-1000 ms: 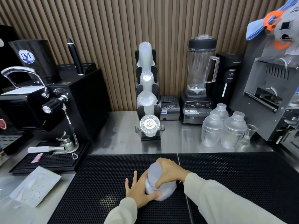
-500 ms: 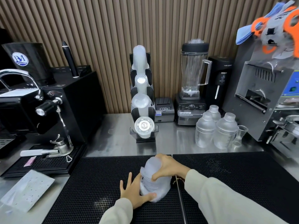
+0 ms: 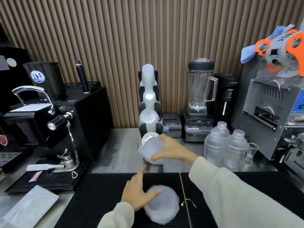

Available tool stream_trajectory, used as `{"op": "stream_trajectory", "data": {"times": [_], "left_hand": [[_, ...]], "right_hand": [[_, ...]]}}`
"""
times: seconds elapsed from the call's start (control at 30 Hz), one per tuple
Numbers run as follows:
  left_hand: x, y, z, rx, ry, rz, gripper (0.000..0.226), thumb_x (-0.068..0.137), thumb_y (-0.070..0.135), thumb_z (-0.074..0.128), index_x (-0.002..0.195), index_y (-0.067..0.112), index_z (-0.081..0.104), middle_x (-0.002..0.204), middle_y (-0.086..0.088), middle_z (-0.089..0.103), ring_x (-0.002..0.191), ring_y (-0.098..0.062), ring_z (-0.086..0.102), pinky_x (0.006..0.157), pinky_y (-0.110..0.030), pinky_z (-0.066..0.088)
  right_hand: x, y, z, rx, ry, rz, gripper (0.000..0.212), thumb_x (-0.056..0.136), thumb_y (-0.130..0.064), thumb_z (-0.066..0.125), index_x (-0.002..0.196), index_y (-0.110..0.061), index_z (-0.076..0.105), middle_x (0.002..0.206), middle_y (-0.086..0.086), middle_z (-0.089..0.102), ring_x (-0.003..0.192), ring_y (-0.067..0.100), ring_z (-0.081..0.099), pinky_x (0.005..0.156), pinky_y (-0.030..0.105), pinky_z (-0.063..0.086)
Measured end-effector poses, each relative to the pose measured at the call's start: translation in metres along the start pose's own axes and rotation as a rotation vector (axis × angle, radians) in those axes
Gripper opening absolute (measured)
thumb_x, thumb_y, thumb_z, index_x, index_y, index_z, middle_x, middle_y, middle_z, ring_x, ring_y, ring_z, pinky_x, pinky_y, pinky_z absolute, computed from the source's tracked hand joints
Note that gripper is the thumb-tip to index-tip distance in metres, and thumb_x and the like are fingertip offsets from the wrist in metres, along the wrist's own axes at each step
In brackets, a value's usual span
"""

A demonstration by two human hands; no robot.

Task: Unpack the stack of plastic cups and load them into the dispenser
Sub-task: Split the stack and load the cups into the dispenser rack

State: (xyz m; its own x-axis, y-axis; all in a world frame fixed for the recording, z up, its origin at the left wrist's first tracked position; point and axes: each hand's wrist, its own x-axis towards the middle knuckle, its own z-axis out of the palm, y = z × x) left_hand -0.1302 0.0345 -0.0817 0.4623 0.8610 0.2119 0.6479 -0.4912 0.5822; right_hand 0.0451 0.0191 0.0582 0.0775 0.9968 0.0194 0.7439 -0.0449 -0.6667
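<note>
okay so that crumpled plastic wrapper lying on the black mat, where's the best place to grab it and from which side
Probably pinch the loose, bunched top of the plastic wrapper, coming straight down from above. It lies slumped on the black mat, soft with no rim; the left hand already rests on its left edge.

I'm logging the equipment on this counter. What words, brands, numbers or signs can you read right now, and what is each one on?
"ORIMAS": white brand lettering on the blender base.
"BM": a guess at the blue monogram on the round white logo of the black container up left; stylised, not certain.
Small white print on the black appliance right of the blender: too small to read.
Label on the receipt printer: blurred.
Markings on the shaker bottles: unreadable.
</note>
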Motion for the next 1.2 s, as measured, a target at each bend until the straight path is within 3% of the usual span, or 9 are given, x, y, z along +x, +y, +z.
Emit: {"op": "stream_trajectory", "data": {"times": [0.13,0.27,0.47,0.63,0.77,0.87,0.93,1.03,1.2], "left_hand": [[0.017,0.002,-0.018,-0.006,0.232,0.137,0.082,0.065,0.077,0.051,0.131,0.030,0.037,0.118,0.023,0.049,0.113,0.001,0.048,0.098,-0.024,0.038],[0.052,0.009,-0.039,0.010,0.375,0.191,0.069,0.073,0.066,0.052,0.126,0.022,0.045,0.118,0.014,0.051,0.112,-0.005,0.048,0.094,-0.019,0.029],[0.121,0.035,-0.069,-0.049,0.419,0.187,0.067,0.077,0.056,0.063,0.131,0.028,0.036,0.125,0.015,0.042,0.117,-0.002,0.036,0.099,-0.020,0.023],[0.163,0.042,-0.070,-0.008,0.419,0.218,0.080,0.074,0.053,0.067,0.137,0.023,0.030,0.136,0.010,0.039,0.126,-0.010,0.036,0.104,-0.022,0.024],[0.184,0.032,-0.065,0.048,0.451,0.179,0.091,0.071,0.056,0.067,0.142,0.020,0.023,0.148,0.003,0.026,0.136,-0.015,0.026,0.110,-0.032,0.026],[0.192,0.026,-0.064,0.143,0.447,0.208,0.092,0.071,0.060,0.061,0.144,0.024,0.019,0.153,0.005,0.019,0.139,-0.013,0.021,0.106,-0.028,0.020],[0.196,0.023,-0.063,0.232,0.420,0.239,0.089,0.071,0.062,0.056,0.144,0.025,0.023,0.153,0.006,0.022,0.137,-0.012,0.027,0.102,-0.026,0.022],[0.201,0.020,-0.060,0.298,0.403,0.230,0.081,0.069,0.061,0.059,0.136,0.022,0.035,0.147,0.001,0.039,0.131,-0.016,0.042,0.100,-0.033,0.036],[0.212,0.016,-0.052,0.410,0.454,0.223,0.078,0.063,0.056,0.074,0.123,0.011,0.054,0.130,-0.008,0.058,0.121,-0.024,0.055,0.096,-0.042,0.045]], "right_hand": [[0.025,-0.023,-0.033,0.027,0.078,-0.034,0.077,0.068,-0.032,0.081,0.132,-0.015,0.041,0.118,-0.003,0.045,0.109,0.016,0.044,0.082,0.025,0.037],[0.057,-0.036,-0.059,0.010,0.196,-0.065,0.073,0.068,-0.029,0.081,0.128,-0.012,0.042,0.112,-0.002,0.045,0.100,0.015,0.043,0.078,0.026,0.038],[0.121,-0.041,-0.064,-0.291,0.319,-0.159,0.079,0.057,-0.037,0.085,0.120,-0.011,0.046,0.113,0.005,0.054,0.101,0.021,0.055,0.087,0.037,0.052],[0.159,-0.036,-0.050,-0.538,0.326,-0.271,0.080,0.057,-0.042,0.083,0.119,-0.009,0.045,0.117,0.008,0.052,0.103,0.023,0.050,0.085,0.034,0.045],[0.179,-0.025,-0.040,-0.601,0.308,-0.298,0.080,0.058,-0.039,0.083,0.121,-0.007,0.045,0.119,0.010,0.053,0.108,0.026,0.051,0.088,0.033,0.041],[0.186,-0.017,-0.034,-0.585,0.308,-0.298,0.084,0.056,-0.038,0.084,0.123,-0.008,0.043,0.121,0.010,0.053,0.110,0.026,0.052,0.093,0.036,0.045],[0.189,-0.012,-0.031,-0.579,0.321,-0.300,0.085,0.057,-0.039,0.084,0.125,-0.010,0.042,0.122,0.009,0.054,0.111,0.025,0.053,0.095,0.036,0.046],[0.192,-0.007,-0.026,-0.594,0.336,-0.292,0.084,0.060,-0.038,0.083,0.126,-0.010,0.041,0.124,0.010,0.052,0.111,0.025,0.053,0.094,0.035,0.045],[0.201,-0.004,-0.019,-0.680,0.330,-0.273,0.081,0.069,-0.034,0.079,0.133,-0.009,0.036,0.132,0.012,0.047,0.119,0.026,0.047,0.100,0.034,0.038]]}}
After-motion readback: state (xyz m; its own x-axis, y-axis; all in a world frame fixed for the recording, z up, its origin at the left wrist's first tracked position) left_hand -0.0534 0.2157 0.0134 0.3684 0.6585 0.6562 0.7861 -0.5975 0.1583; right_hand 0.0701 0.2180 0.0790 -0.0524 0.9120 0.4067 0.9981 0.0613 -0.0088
